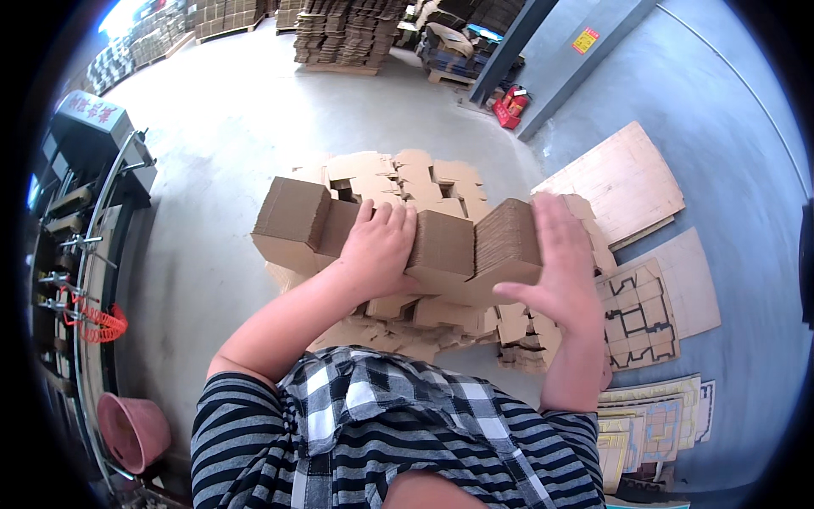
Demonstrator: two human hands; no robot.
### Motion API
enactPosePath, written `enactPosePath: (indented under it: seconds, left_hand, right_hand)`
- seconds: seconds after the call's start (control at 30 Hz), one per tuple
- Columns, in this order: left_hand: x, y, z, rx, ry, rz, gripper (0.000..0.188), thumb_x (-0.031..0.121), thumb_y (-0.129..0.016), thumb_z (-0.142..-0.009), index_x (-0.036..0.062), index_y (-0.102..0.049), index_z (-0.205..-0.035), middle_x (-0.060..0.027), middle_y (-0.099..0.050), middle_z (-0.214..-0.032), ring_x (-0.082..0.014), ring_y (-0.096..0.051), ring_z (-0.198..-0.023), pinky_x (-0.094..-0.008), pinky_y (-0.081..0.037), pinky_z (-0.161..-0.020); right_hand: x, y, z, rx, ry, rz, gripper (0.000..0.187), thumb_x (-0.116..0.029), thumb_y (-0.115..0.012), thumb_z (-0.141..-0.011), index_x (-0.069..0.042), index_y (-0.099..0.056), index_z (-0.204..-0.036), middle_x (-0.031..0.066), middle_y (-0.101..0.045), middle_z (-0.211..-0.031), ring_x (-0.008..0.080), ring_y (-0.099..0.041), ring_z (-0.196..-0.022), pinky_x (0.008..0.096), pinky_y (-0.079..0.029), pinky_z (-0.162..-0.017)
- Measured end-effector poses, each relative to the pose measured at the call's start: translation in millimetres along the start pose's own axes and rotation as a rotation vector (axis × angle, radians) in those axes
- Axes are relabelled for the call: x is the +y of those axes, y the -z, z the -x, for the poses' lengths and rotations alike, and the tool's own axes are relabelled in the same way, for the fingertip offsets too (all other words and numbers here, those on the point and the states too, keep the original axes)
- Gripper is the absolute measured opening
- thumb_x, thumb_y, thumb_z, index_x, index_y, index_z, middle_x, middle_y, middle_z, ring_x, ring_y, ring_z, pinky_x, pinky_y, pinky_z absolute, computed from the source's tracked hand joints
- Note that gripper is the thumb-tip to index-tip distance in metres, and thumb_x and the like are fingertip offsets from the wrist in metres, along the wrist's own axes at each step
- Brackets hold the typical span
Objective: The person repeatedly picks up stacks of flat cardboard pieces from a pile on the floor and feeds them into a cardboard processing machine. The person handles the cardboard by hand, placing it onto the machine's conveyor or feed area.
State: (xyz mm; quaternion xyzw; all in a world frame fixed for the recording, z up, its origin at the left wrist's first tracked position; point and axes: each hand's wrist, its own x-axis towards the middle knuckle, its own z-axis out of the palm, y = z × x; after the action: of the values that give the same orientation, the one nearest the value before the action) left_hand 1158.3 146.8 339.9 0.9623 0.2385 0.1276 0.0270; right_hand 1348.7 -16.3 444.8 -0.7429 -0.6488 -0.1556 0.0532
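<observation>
A thick bundle of die-cut brown cardboard blanks [445,242] lies in front of me on a larger pile, its notched upper edges lined up in blocks. My left hand [381,246] grips the bundle at a notch left of its middle, fingers over the top and thumb on the near face. At the bundle's right end is my right hand [560,263], palm against the side, fingers stretched up and thumb held apart. More flat cardboard blanks [365,174] are piled beyond and beneath the bundle. Part of the pile's lower layers is hidden behind my arms and body.
Wooden die boards [640,314] and plain boards [619,178] lean along the blue wall at right. A machine with a coiled red hose [106,324] and a pink bucket [134,433] stand at left. Farther off are stacked cardboard [348,34] and a fire extinguisher [511,103].
</observation>
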Motion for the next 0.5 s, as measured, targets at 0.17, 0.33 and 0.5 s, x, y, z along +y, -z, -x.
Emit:
enactPosePath:
  seconds: [0.17,0.33,0.5]
  left_hand:
    - [0.7,-1.7,0.6,0.0,-0.011,0.011,0.106,0.053,-0.079,-0.059,-0.0091,-0.037,-0.134,-0.0206,-0.05,-0.127,-0.033,-0.045,-0.122,-0.05,-0.027,-0.109]
    - [3.3,-5.6,3.0,0.124,0.01,0.065,0.107,0.05,-0.08,-0.059,-0.0034,-0.034,-0.14,-0.0208,-0.041,-0.139,-0.0345,-0.04,-0.128,-0.0496,-0.027,-0.109]
    - [7.9,-2.3,-0.5,0.207,-0.15,0.125,0.102,0.042,-0.082,-0.061,0.0049,-0.034,-0.143,-0.0164,-0.038,-0.143,-0.034,-0.04,-0.13,-0.0491,-0.03,-0.108]
  right_hand:
    - [4.4,-7.6,-2.8,-0.057,0.018,-0.024,0.101,-0.039,-0.082,-0.062,-0.001,-0.032,-0.142,0.0159,-0.039,-0.141,0.0316,-0.037,-0.13,0.0443,-0.026,-0.11]
    - [5.8,-10.4,-1.0,-0.024,0.045,-0.029,0.097,-0.036,-0.081,-0.063,-0.001,-0.034,-0.141,0.016,-0.04,-0.139,0.0322,-0.037,-0.129,0.0443,-0.027,-0.109]
    - [2.0,-7.2,2.3,-0.01,0.051,-0.04,0.096,-0.035,-0.081,-0.063,0.0,-0.035,-0.14,0.0156,-0.041,-0.139,0.0305,-0.038,-0.13,0.0448,-0.027,-0.109]
